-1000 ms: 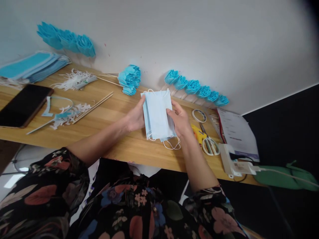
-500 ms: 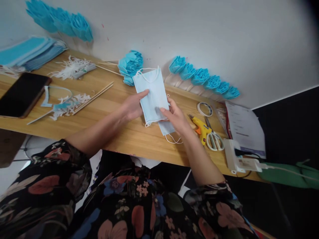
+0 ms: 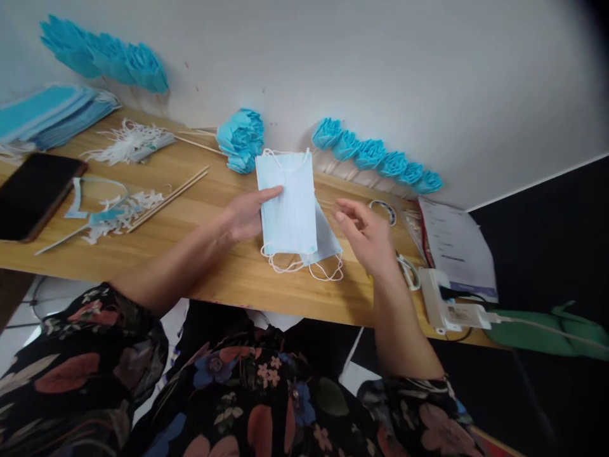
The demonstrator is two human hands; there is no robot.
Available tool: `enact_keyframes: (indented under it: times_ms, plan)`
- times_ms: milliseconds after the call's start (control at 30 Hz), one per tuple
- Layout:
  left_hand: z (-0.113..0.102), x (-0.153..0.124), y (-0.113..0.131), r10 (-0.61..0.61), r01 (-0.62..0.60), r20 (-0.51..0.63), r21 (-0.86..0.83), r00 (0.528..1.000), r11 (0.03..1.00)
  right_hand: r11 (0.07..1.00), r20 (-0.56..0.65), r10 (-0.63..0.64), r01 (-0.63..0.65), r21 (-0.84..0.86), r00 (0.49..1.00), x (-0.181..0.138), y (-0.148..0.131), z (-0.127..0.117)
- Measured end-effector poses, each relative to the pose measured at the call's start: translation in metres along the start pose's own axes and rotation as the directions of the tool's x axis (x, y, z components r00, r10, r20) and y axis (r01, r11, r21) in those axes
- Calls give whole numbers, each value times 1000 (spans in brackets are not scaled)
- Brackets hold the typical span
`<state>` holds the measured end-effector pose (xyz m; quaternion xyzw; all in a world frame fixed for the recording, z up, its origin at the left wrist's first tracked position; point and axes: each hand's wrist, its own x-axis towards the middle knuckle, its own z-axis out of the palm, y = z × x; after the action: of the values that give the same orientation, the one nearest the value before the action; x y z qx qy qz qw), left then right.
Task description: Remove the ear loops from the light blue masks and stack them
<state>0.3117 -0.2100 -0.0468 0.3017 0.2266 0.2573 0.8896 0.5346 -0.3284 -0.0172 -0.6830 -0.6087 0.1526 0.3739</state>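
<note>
Pale blue face masks [image 3: 288, 206], pleated and edged with white ear loops, lie in the person's grip above the middle of a wooden table [image 3: 228, 273]. The left hand [image 3: 246, 216] is clamped on their left edge, its thumb laid across the upper face and its fingers passing out of sight beneath. The right hand [image 3: 365, 238] is apart from the masks, just beside their right edge; its fingers are loosely bent, the thumb is separate, and nothing shows between them. One lower mask [image 3: 328, 233] sits askew and projects to the right from under the upper one; whether it touches the table is hard to tell from this angle.

Behind the masks, a large blue flower [image 3: 242, 141] lies near the wall [image 3: 295, 57]. A row of six blue flowers [image 3: 370, 154] leans at the right, and three more blooms [image 3: 108, 57] lean at the far left, above a stack of masks [image 3: 52, 114]. On the left side of the table are a black phone [image 3: 38, 195], a bundle of white strips [image 3: 130, 141] and two thin sticks [image 3: 167, 200]. A tape roll [image 3: 391, 212], partly hidden, lies beyond the right hand, near a printed sheet [image 3: 457, 247] and a white power strip [image 3: 434, 298]
</note>
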Motion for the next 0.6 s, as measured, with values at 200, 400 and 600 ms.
enact_keyframes:
  times_ms: [200,400,600]
  plan:
    - [-3,-4,-15,-137,129,50,151,989,980,954,-17,-287,284,-92,958,22,-20,6]
    - [-3,-6,-23,-205,195,28,220,978,956,957,37,-279,281,-71,959,24,-4,8]
    - [-9,-6,-25,-208,190,43,259,977,947,964,-102,-209,222,147,973,16,17,9]
